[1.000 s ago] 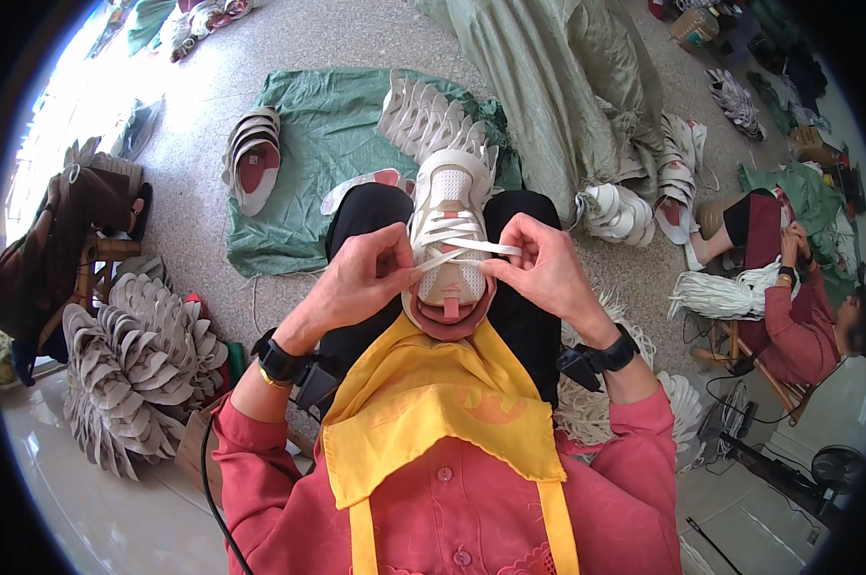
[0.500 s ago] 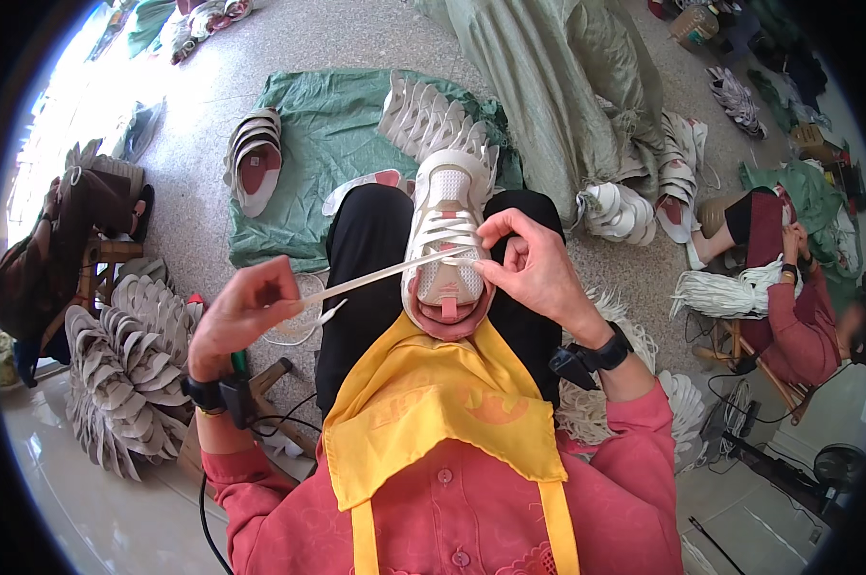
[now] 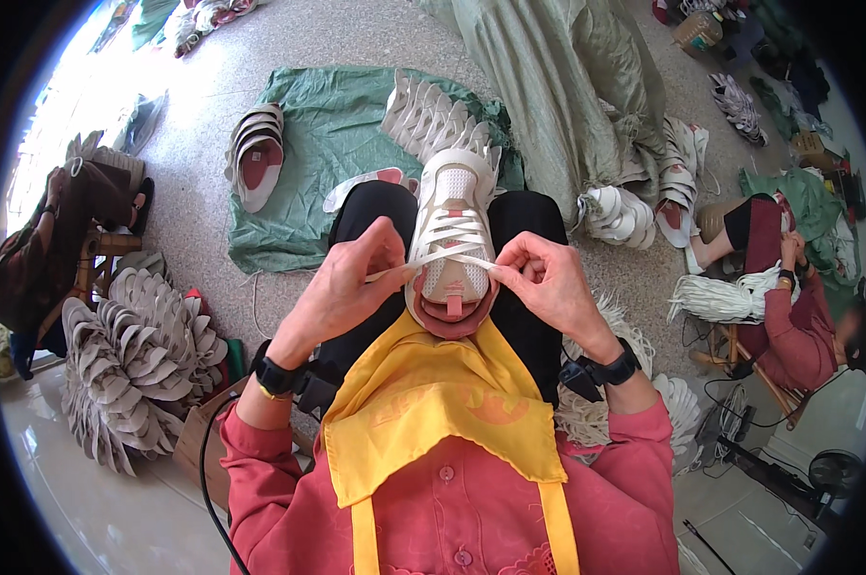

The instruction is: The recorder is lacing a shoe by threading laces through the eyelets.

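Observation:
A white and beige shoe upper [image 3: 452, 192] with pink trim rests between my knees, its toe pointing away from me. White shoelace [image 3: 459, 230] runs crosswise through its eyelets, and the two ends cross over the tongue. My left hand [image 3: 349, 280] pinches one lace end beside the upper's left edge. On the other side, my right hand [image 3: 540, 278] pinches the other end close to the eyelets. The lace tails below the fingers are mostly hidden.
Stacked uppers [image 3: 433, 115] and another stack [image 3: 256, 158] lie on a green sheet [image 3: 308, 125]. Many beige pieces [image 3: 131, 369] are heaped at left. White lace bundles [image 3: 596, 407] lie by my right leg. A large sack [image 3: 567, 86] stands ahead; a person [image 3: 797, 316] sits at right.
My left hand has moved in toward the upper from the left. The right hand has shifted slightly down and right, and the lace ends now cross over the tongue.

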### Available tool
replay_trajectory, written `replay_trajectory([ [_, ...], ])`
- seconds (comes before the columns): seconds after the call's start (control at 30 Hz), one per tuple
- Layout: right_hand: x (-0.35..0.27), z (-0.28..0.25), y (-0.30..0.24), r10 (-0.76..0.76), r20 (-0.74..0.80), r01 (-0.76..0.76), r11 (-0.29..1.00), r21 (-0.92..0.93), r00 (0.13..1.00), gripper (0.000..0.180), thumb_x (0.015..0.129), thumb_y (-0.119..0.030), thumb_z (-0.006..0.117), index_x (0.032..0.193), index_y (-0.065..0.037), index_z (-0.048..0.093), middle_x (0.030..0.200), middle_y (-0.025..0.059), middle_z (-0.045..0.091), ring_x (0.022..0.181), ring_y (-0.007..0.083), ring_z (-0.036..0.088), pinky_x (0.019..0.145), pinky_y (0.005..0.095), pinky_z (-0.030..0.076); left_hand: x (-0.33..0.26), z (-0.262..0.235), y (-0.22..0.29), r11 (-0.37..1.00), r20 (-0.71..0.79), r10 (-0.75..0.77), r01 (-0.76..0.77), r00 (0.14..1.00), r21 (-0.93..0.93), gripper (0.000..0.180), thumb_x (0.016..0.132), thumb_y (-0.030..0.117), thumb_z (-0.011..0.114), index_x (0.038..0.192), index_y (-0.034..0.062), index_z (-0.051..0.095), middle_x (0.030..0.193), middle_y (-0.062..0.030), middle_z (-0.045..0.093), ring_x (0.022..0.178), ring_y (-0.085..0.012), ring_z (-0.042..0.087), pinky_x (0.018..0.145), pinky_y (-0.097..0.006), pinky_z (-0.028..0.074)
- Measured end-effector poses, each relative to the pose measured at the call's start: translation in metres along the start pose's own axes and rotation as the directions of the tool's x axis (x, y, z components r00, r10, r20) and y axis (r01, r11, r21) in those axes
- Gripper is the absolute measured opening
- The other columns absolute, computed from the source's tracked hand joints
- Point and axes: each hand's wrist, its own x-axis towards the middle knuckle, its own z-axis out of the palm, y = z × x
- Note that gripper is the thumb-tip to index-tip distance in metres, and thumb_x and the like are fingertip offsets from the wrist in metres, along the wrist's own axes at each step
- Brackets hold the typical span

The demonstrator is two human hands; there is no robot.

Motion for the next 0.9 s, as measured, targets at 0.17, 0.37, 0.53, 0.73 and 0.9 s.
replay_trajectory([
  [0.17, -0.006, -0.004, -0.001, 0.043, 0.05, -0.042, 0.999, -0.028, 0.998, 0.014, 0.092, -0.011, 0.075, 0.087, 0.0, 0.067, 0.071, -0.0017, 0.065, 0.058, 0.0002, 0.053, 0.052, 0.0208, 0.041, 0.006, -0.002, -0.011, 1.0, -0.044, -0.005, 0.005, 0.999, -0.009, 0.014, 0.095, -0.002, 0.065, 0.095, 0.0028, 0.051, 0.08, 0.0009, 0.057, 0.073, -0.0046, 0.054, 0.065, -0.023, 0.046],
  [0.37, -0.007, -0.01, 0.012, 0.07, 0.109, -0.073, 0.997, 0.025, 0.992, 0.012, 0.095, -0.009, 0.071, 0.089, 0.0, 0.066, 0.074, -0.0037, 0.063, 0.064, 0.0006, 0.056, 0.057, 0.0193, 0.044, 0.011, -0.005, -0.012, 0.964, -0.041, 0.011, -0.022, 0.999, -0.263, 0.015, 0.094, -0.003, 0.064, 0.093, 0.0035, 0.051, 0.076, 0.0036, 0.053, 0.071, -0.0026, 0.05, 0.064, -0.022, 0.043],
  [0.53, -0.005, -0.01, 0.009, 0.089, 0.156, -0.104, 0.991, 0.09, 0.984, 0.012, 0.096, -0.01, 0.072, 0.091, 0.0, 0.067, 0.078, -0.0029, 0.065, 0.068, 0.0018, 0.059, 0.061, 0.0194, 0.048, 0.02, -0.018, 0.0, 0.944, -0.039, 0.008, -0.02, 0.999, -0.328, 0.013, 0.097, 0.002, 0.067, 0.095, 0.0047, 0.054, 0.079, 0.0025, 0.056, 0.071, -0.0041, 0.051, 0.062, -0.021, 0.042],
  [0.73, -0.005, -0.01, 0.005, 0.102, 0.202, -0.129, 0.984, 0.124, 0.974, 0.013, 0.095, -0.012, 0.073, 0.093, 0.001, 0.07, 0.08, -0.001, 0.068, 0.07, 0.0035, 0.062, 0.064, 0.02, 0.051, 0.041, -0.035, 0.005, 0.9, -0.089, -0.019, -0.021, 0.996, -0.435, 0.015, 0.1, 0.015, 0.069, 0.1, 0.0086, 0.056, 0.08, 0.0055, 0.056, 0.07, -0.0014, 0.047, 0.061, -0.018, 0.034],
  [0.9, -0.006, -0.012, 0.001, 0.111, 0.269, -0.155, 0.977, 0.148, 0.957, 0.014, 0.095, -0.012, 0.074, 0.093, 0.002, 0.071, 0.079, -0.0002, 0.068, 0.07, 0.0042, 0.063, 0.064, 0.0205, 0.051, 0.066, -0.043, -0.002, 0.926, -0.05, 0.039, -0.055, 0.998, -0.372, 0.017, 0.099, 0.018, 0.071, 0.101, 0.0088, 0.056, 0.084, 0.0048, 0.057, 0.073, -0.0019, 0.05, 0.063, -0.019, 0.037],
])
